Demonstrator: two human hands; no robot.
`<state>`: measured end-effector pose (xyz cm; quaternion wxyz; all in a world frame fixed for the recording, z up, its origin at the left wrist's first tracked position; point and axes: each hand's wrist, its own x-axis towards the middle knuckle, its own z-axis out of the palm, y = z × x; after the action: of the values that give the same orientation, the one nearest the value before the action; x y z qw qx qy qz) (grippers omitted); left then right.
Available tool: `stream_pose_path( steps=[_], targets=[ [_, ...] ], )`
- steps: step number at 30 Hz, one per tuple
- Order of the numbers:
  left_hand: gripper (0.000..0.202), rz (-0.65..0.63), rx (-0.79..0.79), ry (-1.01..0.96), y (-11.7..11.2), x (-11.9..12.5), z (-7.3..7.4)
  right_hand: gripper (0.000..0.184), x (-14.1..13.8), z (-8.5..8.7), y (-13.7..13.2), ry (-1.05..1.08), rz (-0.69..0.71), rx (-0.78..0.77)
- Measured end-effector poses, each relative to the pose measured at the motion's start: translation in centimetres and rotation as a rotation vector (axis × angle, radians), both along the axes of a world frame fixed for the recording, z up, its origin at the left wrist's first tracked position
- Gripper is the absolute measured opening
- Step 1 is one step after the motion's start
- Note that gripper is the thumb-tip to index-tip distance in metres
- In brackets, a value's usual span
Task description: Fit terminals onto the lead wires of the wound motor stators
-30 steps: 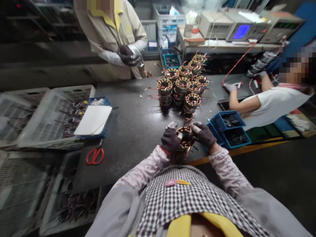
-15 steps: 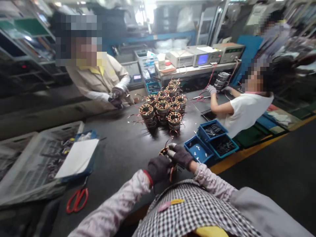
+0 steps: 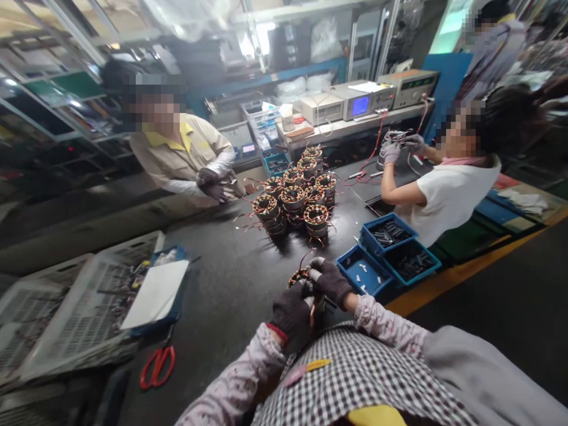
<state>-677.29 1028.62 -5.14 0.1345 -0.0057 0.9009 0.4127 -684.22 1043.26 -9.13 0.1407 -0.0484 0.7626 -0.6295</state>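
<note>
Close to my body, a motor stator with copper windings stands on the dark table, largely covered by my gloved hands. My left hand is closed around its near left side. On the upper right edge, my right hand has its bent fingers closed at the windings, and its light fingertips meet those of the left. One thin lead wire sticks up beyond the fingers. What exactly the fingertips pinch is hidden. Past my hands stand several stacked stators with red and dark leads spreading outward.
Right of my hands sit blue bins with small white pieces and dark sleeves. Red-handled scissors, a white sheet and a plastic crate lie left. Two co-workers sit across and at right; test instruments line the back.
The camera view has shifted slightly. Both my hands stay on the stator with little change. The right co-worker's hands have moved over the wires on top of their stator.
</note>
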Motion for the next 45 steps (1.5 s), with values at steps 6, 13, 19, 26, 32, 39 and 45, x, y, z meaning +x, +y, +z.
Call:
stream_pose_path(
  steps=[6,13,19,26,32,39,45],
  targets=[
    [0.032,-0.247,-0.415,-0.115,0.1,-1.0,2.8,0.012,0.9,0.7,-0.2,0.151,0.059,0.185],
    [0.029,-0.257,-0.389,-0.044,-0.4,-0.8,2.0,0.015,1.3,0.8,0.1,0.214,0.088,0.287],
    [0.031,-0.335,-0.632,-0.01,-1.7,0.9,2.6,0.017,1.2,0.0,0.3,0.268,0.123,0.322],
    [0.038,-0.344,-0.677,-0.063,-0.8,1.4,3.7,0.024,1.1,-0.3,0.4,0.316,0.106,0.381],
    [0.028,-0.275,-0.425,-0.145,-2.6,0.4,2.8,0.027,1.6,0.1,0.2,0.306,0.096,0.389],
    [0.049,0.017,0.487,-0.418,-7.6,0.3,2.0,0.027,1.9,0.3,0.2,0.203,0.05,0.233],
    [0.063,0.078,0.751,-0.326,-5.0,0.8,0.8,0.023,2.5,3.6,1.4,0.077,0.308,-0.18]
  ],
)
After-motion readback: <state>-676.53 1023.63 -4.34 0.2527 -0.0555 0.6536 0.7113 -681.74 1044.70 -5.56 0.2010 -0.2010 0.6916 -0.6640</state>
